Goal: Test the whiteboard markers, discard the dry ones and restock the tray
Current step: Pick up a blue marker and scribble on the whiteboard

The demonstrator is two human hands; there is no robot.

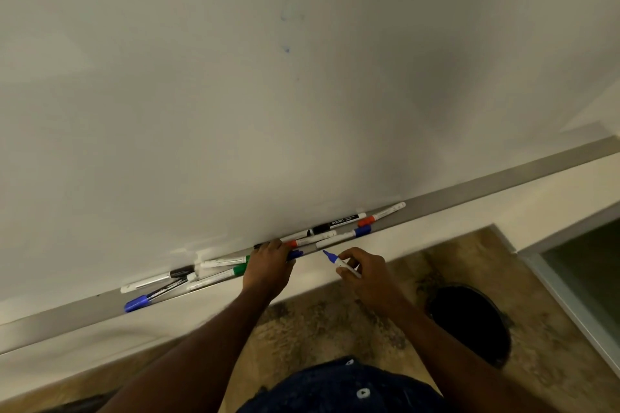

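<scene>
A white whiteboard (235, 94) fills the upper view, with a faint blue scribble (285, 10) on it. Its grey metal tray (469, 191) runs along the bottom edge and holds several markers with black, blue, red and green caps. My right hand (365, 268) pinches an uncapped blue marker (332, 258), tip pointing up-left just below the tray. My left hand (268, 265) rests on the tray with its fingers curled over a blue piece, probably a cap (296, 255); how it is held is hidden.
A black round bin (469, 322) stands on the mottled brown floor at the lower right. A pale wall strip (436, 235) runs under the tray. A glass panel with a frame (587, 261) is at the far right.
</scene>
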